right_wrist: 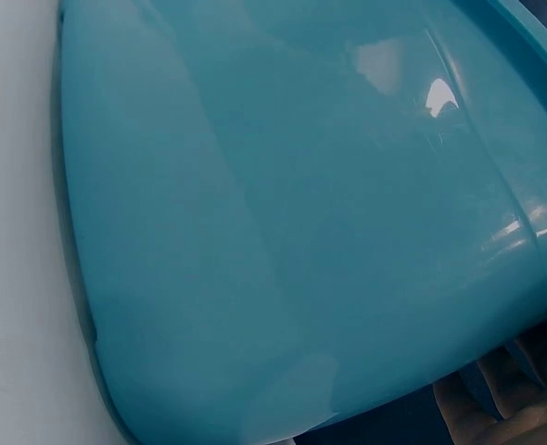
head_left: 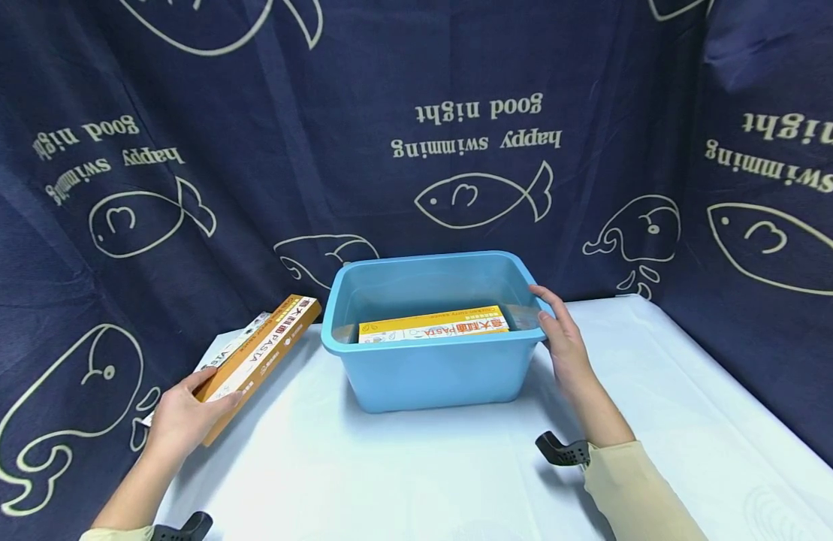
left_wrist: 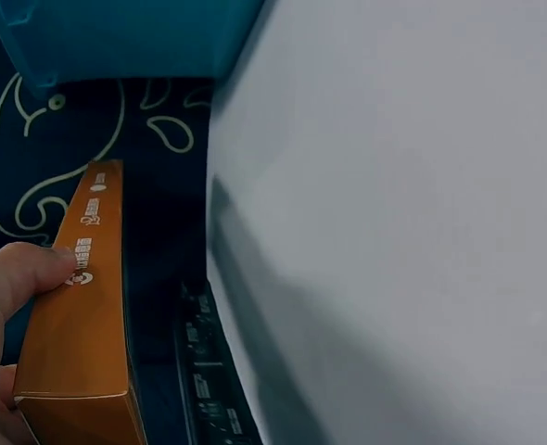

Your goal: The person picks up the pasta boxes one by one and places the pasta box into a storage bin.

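Observation:
In the head view my left hand (head_left: 186, 413) grips an orange and white pasta box (head_left: 264, 361) near its close end. The thumb lies across one long orange side, and the box (left_wrist: 83, 297) tilts above the table in the left wrist view. A blue plastic bin (head_left: 433, 376) stands at the middle of the table. Inside it lies a yellow and white pasta box (head_left: 433, 324). My right hand (head_left: 565, 338) holds the bin's right rim, with thumb and fingertips at the edge. Its fingers (right_wrist: 496, 399) show beside the bin wall in the right wrist view.
Another flat box (head_left: 254, 328), mostly white, lies at the table's left edge, partly hidden behind the held box. A white cloth (head_left: 389, 473) covers the table. Dark blue curtains (head_left: 362, 150) with fish prints hang behind and at both sides.

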A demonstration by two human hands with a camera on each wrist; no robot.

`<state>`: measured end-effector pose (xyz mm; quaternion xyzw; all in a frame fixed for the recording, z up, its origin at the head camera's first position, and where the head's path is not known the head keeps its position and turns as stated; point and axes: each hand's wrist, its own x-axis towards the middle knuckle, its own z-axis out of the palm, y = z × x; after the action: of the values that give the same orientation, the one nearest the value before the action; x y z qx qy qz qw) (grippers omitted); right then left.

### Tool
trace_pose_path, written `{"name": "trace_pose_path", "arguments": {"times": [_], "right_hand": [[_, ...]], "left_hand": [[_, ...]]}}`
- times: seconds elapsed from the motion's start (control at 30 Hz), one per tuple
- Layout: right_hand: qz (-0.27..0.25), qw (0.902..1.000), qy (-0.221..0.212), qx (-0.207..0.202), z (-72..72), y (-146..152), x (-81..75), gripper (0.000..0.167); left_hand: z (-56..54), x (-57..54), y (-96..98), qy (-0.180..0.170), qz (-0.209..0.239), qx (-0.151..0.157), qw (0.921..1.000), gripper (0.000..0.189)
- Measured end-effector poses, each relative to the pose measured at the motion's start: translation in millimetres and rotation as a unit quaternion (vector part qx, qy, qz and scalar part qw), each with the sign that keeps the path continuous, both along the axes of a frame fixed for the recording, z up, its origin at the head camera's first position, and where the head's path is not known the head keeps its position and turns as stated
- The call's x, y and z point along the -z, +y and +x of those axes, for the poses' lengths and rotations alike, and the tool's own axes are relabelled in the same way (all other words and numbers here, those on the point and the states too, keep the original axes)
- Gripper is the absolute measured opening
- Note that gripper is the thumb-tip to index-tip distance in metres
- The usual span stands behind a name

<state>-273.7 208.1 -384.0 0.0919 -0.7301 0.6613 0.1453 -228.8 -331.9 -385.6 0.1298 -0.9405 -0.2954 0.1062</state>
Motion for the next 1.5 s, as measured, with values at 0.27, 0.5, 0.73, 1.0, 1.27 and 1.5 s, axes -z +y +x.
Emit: {"name": "trace_pose_path", "arguments": {"times": [0.27,0.5,0.73,1.0,1.27,1.5], "right_hand": [[-0.005,1.0,-0.003,-0.002,-1.6,-1,2.0,0.049],[0.001,1.0,0.0,-0.001,-1.3,-2,2.0,0.049],[0.002,1.0,0.002,-0.001,-0.9,-1,1.0,0.049],[0.002,1.0,0.003,-0.001,-1.0,1,1.2,0.049],[0.001,1.0,0.001,0.001,-0.8,2,0.9,0.049],[0.005,1.0,-0.001,0.002,-0.4,1,0.4,0.049]], "left_hand": [[3.5,-12.7,6.3,0.018,0.015,0.007,0.9997,0.079],[5.7,-22.8,10.6,0.021,0.027,0.005,0.9994,0.08],[5.6,-34.6,14.6,0.037,0.034,0.006,0.9987,0.079],[3.2,-42.3,20.8,0.04,0.052,0.011,0.9978,0.079],[2.8,-53.0,27.0,0.051,0.069,0.017,0.9962,0.081],[2.4,-61.9,32.7,0.062,0.081,0.039,0.994,0.08]]}}
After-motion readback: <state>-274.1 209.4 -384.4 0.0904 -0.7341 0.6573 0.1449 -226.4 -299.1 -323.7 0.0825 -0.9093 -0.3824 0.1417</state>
